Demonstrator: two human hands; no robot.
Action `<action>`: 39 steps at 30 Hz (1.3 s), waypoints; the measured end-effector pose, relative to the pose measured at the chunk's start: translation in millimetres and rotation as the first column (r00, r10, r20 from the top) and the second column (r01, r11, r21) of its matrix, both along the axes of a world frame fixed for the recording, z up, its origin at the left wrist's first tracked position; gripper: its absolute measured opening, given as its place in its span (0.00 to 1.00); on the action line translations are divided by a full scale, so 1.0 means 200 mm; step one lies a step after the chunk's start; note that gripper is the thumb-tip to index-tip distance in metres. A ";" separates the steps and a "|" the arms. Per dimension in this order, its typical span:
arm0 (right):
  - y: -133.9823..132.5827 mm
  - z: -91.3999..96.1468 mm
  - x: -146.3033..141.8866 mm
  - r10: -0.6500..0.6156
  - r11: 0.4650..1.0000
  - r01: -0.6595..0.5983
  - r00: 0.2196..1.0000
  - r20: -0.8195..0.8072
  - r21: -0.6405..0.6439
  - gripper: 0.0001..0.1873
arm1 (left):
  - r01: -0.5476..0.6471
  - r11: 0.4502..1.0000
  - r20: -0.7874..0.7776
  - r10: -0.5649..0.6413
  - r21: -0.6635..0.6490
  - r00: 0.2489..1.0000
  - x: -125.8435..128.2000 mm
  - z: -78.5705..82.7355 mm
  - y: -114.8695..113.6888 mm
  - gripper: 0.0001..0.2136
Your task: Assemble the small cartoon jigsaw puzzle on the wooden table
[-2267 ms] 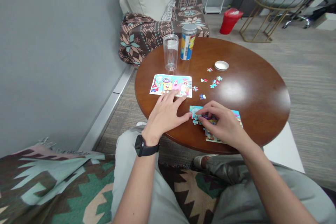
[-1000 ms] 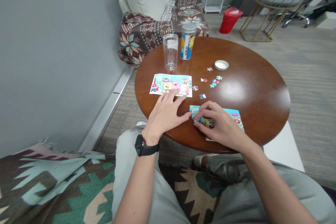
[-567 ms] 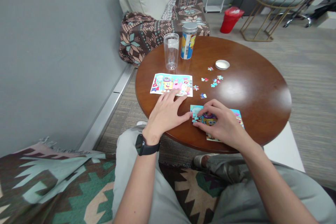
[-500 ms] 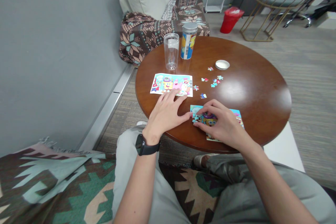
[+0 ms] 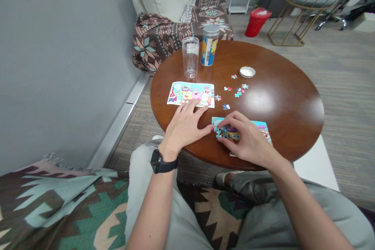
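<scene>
A partly built cartoon jigsaw puzzle [image 5: 262,128] lies near the front edge of the round wooden table [image 5: 293,105]. My right hand [image 5: 247,138] rests on its left part, fingers curled and pinching a small teal puzzle piece [image 5: 219,133] at the puzzle's left edge. My left hand [image 5: 184,127] lies flat on the table beside it, fingers spread, its thumb tip close to the puzzle's corner and its fingertips touching the lower edge of a printed reference picture [image 5: 191,94]. A black watch is on my left wrist.
Several loose puzzle pieces [image 5: 238,90] lie mid-table, with a white lid [image 5: 247,72] behind them. A clear plastic tube [image 5: 190,58] and a printed canister [image 5: 209,46] stand at the far left. A patterned sofa, red bin and wire chair stand beyond.
My right hand has shifted slightly over the puzzle's left edge, working the teal piece there. My left hand has stayed flat in the same spot.
</scene>
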State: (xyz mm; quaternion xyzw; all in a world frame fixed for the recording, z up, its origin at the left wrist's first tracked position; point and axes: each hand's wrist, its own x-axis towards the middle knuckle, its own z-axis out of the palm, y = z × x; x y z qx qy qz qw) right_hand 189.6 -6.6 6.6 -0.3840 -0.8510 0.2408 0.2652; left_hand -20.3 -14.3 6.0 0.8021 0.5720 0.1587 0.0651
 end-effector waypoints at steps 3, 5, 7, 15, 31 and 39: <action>0.00 -0.01 0.00 0.002 1.000 -0.002 1.000 0.010 0.006 0.09 | -0.001 1.000 0.003 0.001 0.001 1.000 0.00 0.00 0.00 0.25; 0.01 -0.01 0.00 0.002 1.000 -0.003 1.000 0.010 0.009 0.08 | -0.001 1.000 0.005 0.001 -0.003 1.000 0.00 0.00 0.00 0.25; 0.01 -0.02 0.00 -0.002 1.000 0.002 1.000 0.005 0.013 0.08 | -0.001 1.000 0.008 0.001 -0.008 1.000 0.00 0.00 0.00 0.25; 0.01 -0.02 -0.01 -0.020 1.000 0.020 1.000 -0.002 0.010 0.07 | 0.001 1.000 0.010 -0.001 -0.005 1.000 0.00 0.00 0.00 0.25; 0.01 -0.01 -0.01 -0.005 1.000 0.004 1.000 -0.030 -0.022 0.02 | 0.001 1.000 0.013 -0.001 -0.010 1.000 0.00 0.00 0.00 0.25; 0.02 -0.02 -0.01 -0.022 0.999 0.021 1.000 -0.020 -0.034 0.02 | -0.003 1.000 0.016 0.003 -0.014 1.000 0.00 0.00 0.00 0.25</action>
